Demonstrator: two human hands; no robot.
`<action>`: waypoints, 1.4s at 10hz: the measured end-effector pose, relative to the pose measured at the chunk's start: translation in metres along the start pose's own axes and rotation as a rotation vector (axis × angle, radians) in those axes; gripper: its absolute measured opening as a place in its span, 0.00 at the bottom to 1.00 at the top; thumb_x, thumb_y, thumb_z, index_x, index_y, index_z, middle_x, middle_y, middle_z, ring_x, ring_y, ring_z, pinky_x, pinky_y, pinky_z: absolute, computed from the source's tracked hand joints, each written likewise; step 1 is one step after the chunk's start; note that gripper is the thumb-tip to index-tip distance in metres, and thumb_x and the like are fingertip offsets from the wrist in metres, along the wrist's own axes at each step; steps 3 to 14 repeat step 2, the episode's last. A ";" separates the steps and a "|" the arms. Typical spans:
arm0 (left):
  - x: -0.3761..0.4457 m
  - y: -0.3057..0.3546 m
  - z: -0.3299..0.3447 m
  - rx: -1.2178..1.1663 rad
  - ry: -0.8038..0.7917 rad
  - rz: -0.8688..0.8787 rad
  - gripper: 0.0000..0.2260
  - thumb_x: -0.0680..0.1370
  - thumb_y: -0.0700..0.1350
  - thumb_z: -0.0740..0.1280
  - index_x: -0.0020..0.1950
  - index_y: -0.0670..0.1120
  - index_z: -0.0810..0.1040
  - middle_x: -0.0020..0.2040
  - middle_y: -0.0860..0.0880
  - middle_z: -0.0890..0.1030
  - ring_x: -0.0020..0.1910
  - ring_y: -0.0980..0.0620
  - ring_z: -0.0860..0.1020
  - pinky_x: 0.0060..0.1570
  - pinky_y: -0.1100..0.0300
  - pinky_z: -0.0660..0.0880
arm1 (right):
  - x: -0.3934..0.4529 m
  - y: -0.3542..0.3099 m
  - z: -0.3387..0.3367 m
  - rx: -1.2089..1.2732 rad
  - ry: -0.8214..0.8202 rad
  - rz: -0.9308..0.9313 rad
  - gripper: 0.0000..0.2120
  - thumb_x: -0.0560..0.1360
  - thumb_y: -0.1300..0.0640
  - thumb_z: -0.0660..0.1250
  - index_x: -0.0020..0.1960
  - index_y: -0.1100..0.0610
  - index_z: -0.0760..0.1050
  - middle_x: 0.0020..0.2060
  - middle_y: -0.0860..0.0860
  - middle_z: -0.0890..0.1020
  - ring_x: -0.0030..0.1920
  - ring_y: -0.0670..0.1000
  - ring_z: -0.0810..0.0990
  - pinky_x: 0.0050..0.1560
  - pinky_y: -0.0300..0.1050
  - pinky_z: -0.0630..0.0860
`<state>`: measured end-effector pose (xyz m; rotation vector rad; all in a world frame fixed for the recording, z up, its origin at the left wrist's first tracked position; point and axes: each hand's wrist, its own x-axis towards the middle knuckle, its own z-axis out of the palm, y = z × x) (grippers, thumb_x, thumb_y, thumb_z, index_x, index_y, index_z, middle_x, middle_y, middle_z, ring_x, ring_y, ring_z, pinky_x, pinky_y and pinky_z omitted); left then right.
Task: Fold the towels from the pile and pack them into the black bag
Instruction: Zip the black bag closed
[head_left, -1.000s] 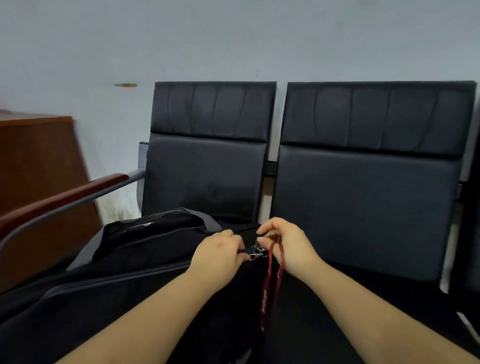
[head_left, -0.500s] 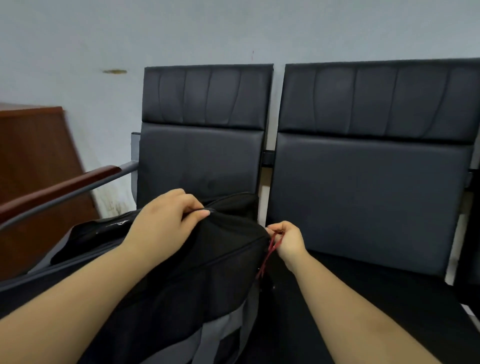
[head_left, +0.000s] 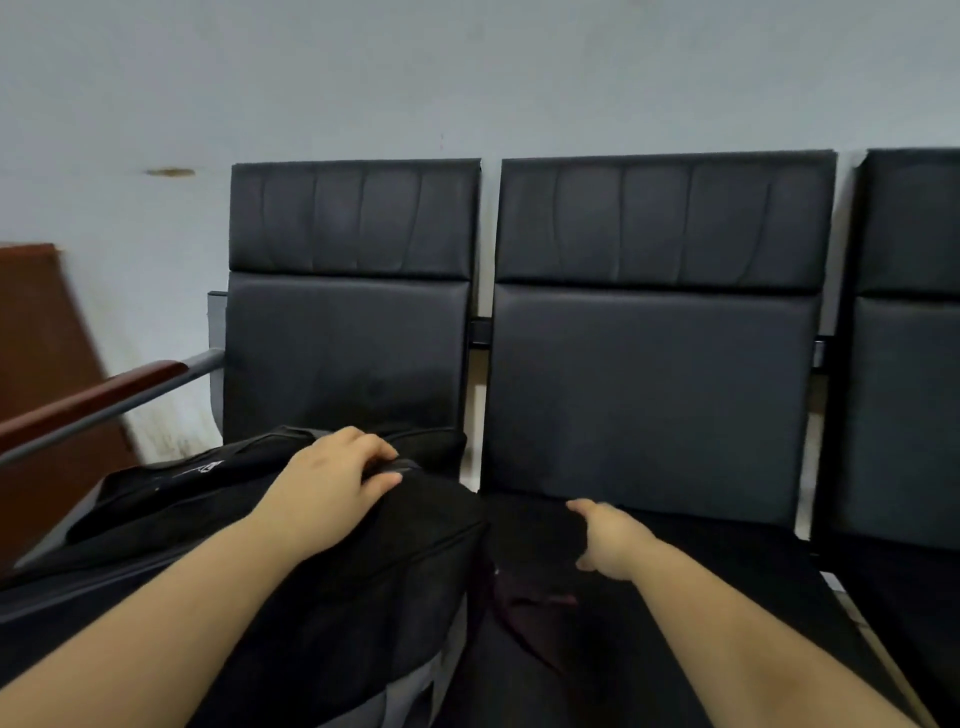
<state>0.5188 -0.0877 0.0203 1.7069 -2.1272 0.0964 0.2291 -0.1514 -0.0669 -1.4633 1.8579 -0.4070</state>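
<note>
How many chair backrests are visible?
3: left backrest behind the bag, middle backrest, right backrest cut off at the frame edge; more may lie beyond.

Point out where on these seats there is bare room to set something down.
Free: the middle seat right of the right hand, bounded by its backrest and the third chair. Crowded: the left seat, filled by the black bag under the left hand; a red strap lies beside it.
</note>
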 end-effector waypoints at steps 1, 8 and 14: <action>0.005 0.033 0.007 0.116 -0.076 0.080 0.22 0.79 0.57 0.61 0.72 0.52 0.67 0.69 0.53 0.70 0.68 0.53 0.68 0.68 0.59 0.63 | -0.022 0.005 -0.025 0.048 0.039 -0.066 0.43 0.72 0.55 0.73 0.78 0.50 0.51 0.70 0.54 0.65 0.69 0.55 0.67 0.66 0.46 0.69; 0.012 0.075 0.007 0.234 -0.257 0.152 0.26 0.80 0.58 0.59 0.76 0.51 0.60 0.76 0.50 0.60 0.74 0.50 0.60 0.72 0.56 0.58 | -0.054 0.005 -0.049 -0.193 0.065 -0.175 0.43 0.72 0.50 0.73 0.78 0.50 0.51 0.73 0.54 0.62 0.70 0.56 0.67 0.68 0.48 0.68; 0.012 0.075 0.007 0.234 -0.257 0.152 0.26 0.80 0.58 0.59 0.76 0.51 0.60 0.76 0.50 0.60 0.74 0.50 0.60 0.72 0.56 0.58 | -0.054 0.005 -0.049 -0.193 0.065 -0.175 0.43 0.72 0.50 0.73 0.78 0.50 0.51 0.73 0.54 0.62 0.70 0.56 0.67 0.68 0.48 0.68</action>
